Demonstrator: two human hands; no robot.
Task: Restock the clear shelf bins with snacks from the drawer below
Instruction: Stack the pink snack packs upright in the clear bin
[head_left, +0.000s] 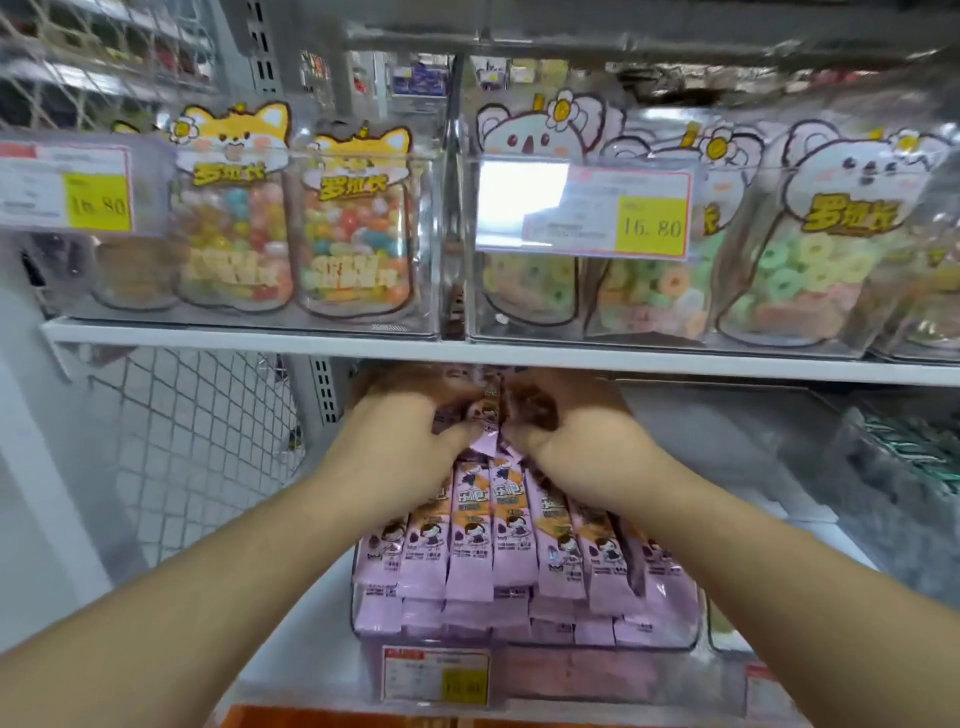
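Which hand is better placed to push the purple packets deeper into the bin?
Probably neither: the left hand and right hand both grip the purple packets at their top ends, symmetrically over the bin.

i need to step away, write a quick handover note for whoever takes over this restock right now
Left hand: fingers curled in a grip on the top ends of the pink stick-shaped snack packets.
Right hand: same, gripping the packet tops from the other side.
Things: the packets stand upright in rows in the clear plastic bin on the lower shelf, under the white shelf board.
Done: the bin looks nearly full.
Left: settle and straighten the packets in hand, then release. The drawer is not in view, so remaining stock is unknown.
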